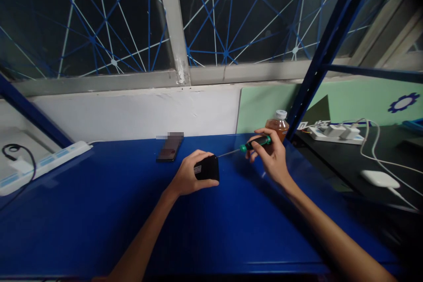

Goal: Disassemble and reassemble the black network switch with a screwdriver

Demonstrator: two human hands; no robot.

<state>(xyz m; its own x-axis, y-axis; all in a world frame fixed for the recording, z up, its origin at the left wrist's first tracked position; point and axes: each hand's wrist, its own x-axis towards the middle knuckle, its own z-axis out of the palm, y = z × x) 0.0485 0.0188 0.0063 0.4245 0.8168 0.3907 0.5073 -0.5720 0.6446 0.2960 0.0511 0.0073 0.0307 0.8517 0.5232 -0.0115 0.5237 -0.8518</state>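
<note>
My left hand [191, 172] grips a small black box-shaped device [209, 169] with a pale label on its near-left face, fingers over the top and thumb along the near side. In my right hand [272, 156] is a screwdriver [259, 142] with a green and black handle, held between thumb and fingers. Its thin metal shaft points left, and the tip meets or nearly meets the device's upper right corner. Whether a screw sits there is too small to tell.
A dark phone [170, 147] lies behind my left hand on the blue table [132, 220]. Behind my right hand stands a bottle of amber drink [280, 125]. White power strips [42, 165] with cables lie at the left, and another at the right near a white charger [379, 179]. Blue posts flank the table.
</note>
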